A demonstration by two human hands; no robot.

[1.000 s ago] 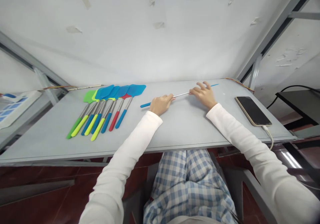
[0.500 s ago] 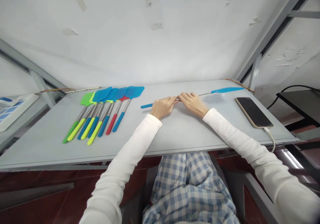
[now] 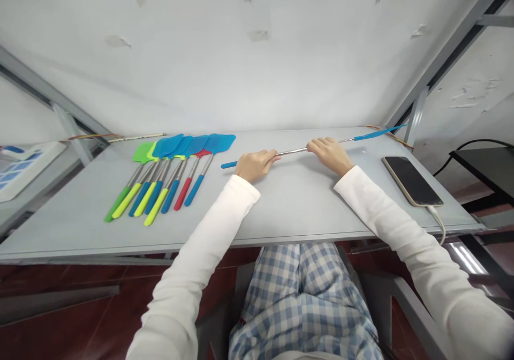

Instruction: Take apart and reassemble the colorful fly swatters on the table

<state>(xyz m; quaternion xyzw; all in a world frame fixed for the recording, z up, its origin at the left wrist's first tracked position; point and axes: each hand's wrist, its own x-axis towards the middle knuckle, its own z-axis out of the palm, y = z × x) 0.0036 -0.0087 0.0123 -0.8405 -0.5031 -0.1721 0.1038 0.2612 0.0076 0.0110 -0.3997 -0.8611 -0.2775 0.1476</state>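
A blue fly swatter (image 3: 292,151) with a thin metal rod lies sideways across both my hands, just above the table. My left hand (image 3: 255,165) is closed around the rod by the blue handle, whose end sticks out to the left. Farther right, my right hand (image 3: 330,155) grips the rod near the blue paddle, which is seen almost edge-on and points up to the right. Bare rod shows between the hands. On the left, several more fly swatters (image 3: 187,147) overlap in a row, with green, yellow, blue and red handles towards me.
A phone (image 3: 412,181) with a white cable plugged in lies at the right of the grey table (image 3: 297,210). The white wall (image 3: 241,81) rises behind. Metal frame posts stand at both sides, and a white-and-blue object (image 3: 28,170) is at far left.
My hands were close together on the rod and are now farther apart. My right hand has moved right with the paddle, and a longer stretch of rod shows between them.
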